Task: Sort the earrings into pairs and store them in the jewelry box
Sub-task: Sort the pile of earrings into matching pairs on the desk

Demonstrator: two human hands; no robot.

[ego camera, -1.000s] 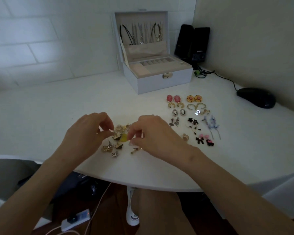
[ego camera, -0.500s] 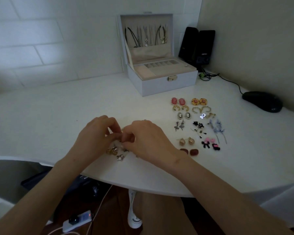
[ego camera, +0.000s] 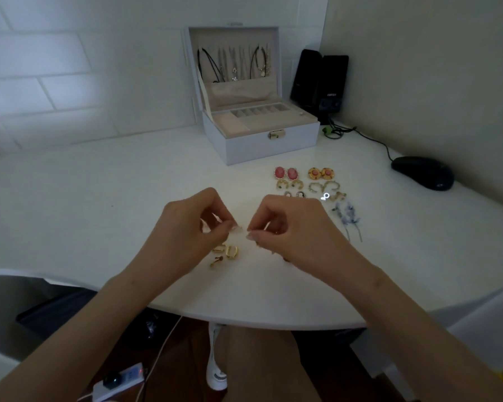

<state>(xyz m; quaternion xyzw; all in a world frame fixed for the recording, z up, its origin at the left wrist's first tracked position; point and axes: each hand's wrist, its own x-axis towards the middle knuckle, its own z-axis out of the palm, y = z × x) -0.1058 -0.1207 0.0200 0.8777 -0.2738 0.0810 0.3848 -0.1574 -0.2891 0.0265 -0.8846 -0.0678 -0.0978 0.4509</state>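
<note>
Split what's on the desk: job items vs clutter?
Job: jewelry box, open; paired earrings laid out right of the hands; loose gold earrings under the hands; left hand and right hand, both pinching something small.

Clutter: mouse, speakers, cable.

A home desk corner. A white counter [ego camera: 99,198] meets a tiled wall [ego camera: 55,68]. Black speakers [ego camera: 320,82], a computer mouse [ego camera: 423,172] and an open jewelry box [ego camera: 259,140] sit on it.

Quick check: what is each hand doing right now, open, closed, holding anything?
Left hand: fingers pinched shut above the gold earrings; what it holds cannot be told.
Right hand: fingers pinched shut; what it holds cannot be told.
</note>
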